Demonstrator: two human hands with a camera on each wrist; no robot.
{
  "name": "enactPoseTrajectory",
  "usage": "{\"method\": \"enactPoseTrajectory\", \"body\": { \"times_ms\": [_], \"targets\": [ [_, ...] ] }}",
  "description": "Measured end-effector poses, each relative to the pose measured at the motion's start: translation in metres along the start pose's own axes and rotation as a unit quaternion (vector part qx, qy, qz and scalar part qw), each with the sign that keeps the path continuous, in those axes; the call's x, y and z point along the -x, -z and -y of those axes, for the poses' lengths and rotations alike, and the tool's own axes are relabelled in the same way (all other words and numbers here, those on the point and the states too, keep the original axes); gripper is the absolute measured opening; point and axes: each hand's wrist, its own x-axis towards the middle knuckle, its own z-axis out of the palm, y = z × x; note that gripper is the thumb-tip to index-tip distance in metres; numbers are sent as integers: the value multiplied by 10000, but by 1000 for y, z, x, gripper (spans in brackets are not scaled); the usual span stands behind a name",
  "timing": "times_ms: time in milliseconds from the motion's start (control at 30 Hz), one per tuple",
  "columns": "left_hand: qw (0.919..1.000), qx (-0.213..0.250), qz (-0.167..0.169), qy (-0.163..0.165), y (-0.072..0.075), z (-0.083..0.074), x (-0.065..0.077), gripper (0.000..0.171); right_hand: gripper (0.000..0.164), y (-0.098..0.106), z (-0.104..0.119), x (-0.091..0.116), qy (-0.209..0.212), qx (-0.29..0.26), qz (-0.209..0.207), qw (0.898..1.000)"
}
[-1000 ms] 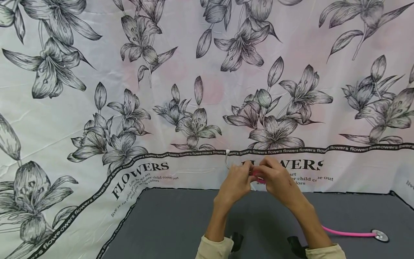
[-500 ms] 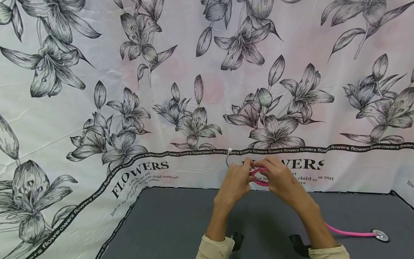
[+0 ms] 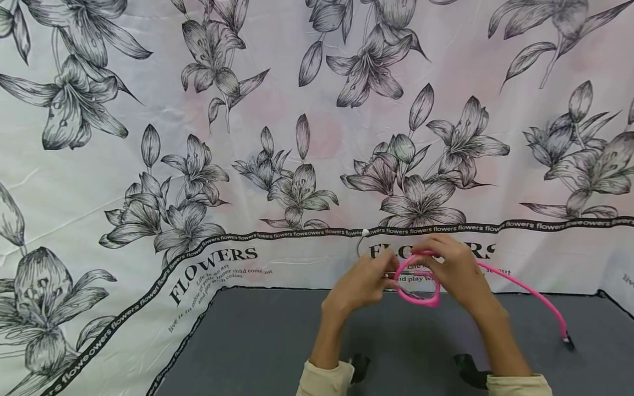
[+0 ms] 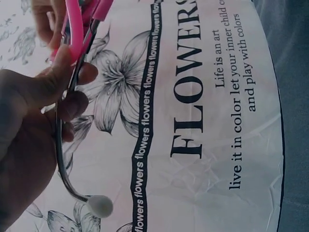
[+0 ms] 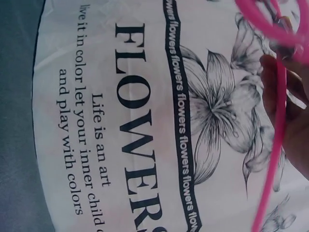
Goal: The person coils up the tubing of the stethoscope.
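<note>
While the left hand (image 3: pixel 358 283) pinches the metal ear tube (image 4: pixel 60 154) left of the pink loop (image 3: pixel 416 300) of the stethoscope (image 3: pixel 437 294) and the right hand (image 3: pixel 455 269) grips its upper right, this loop is between the hands, with the long tail (image 3: pixel 541 298) sloping down rightward of it, nearer the right hand.

Pink stethoscope (image 3: pixel 421 301) held aloft, tubing (image 3: pixel 527 286) looped, metal ear tube (image 4: pixel 61 154) white-tipped, chestpiece (image 3: pixel 568 344) edge-on at right

Plain pale-beige left sleeve (image 3: pixel 324 379), matching right sleeve (image 3: pixel 519 386), bare forearms (image 3: pixel 331 338), left grip (image 3: pixel 362 281) and right grip (image 3: pixel 457 274) bare too, a curved black piece (image 3: pixel 361 369) right of the left sleeve, another black piece (image 3: pixel 468 370) left of the right sleeve
</note>
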Motion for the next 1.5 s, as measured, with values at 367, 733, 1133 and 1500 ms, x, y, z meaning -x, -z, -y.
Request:
{"method": "enactPoseTrajectory", "body": {
  "times_ms": [367, 733, 1133, 1500],
  "targets": [
    [9916, 1251, -271, -201, 12, 0, 1, 38, 22, 4, -4, 4, -1052, -1012, 637, 9872],
    [9758, 1735, -1331, -94, 8, 0, 4, 33, 18, -7, 4, 5, -1595, -1440, 1471, 9655],
    [9681, 1556, -1904, 476, 9, 1, 3, 32, 19, -15, 11, 1, -1435, -2321, 1735, 9463],
    [9633, 941, -2433, 634, 4, 2, -1, 27, 22, -16, 14, -1, -1617, -2290, 2194, 9345]
  ]
}}
